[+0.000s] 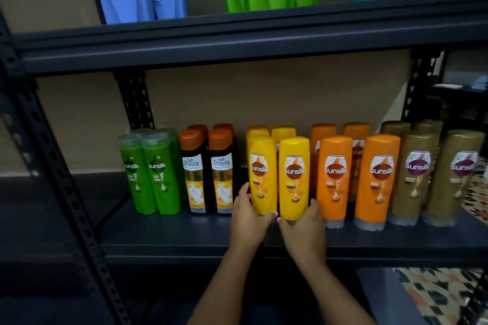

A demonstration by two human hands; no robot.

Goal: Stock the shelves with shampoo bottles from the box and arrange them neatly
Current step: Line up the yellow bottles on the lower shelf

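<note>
Two yellow Sunsilk bottles stand cap-down at the front of the dark middle shelf (184, 235). My left hand (247, 215) grips the base of the left yellow bottle (261, 174). My right hand (303, 227) grips the base of the right yellow bottle (294, 177). The two bottles stand side by side, almost touching. Two more yellow bottles (282, 133) stand behind them. The box is not in view.
Along the same shelf stand green Sunsilk bottles (149, 174), black Safi Shayla bottles (208, 171), orange Sunsilk bottles (356, 179) and brown-gold Sunsilk bottles (435, 177). The upper shelf (237, 39) carries blue, green and teal bottles. A patterned floor (435, 295) shows at lower right.
</note>
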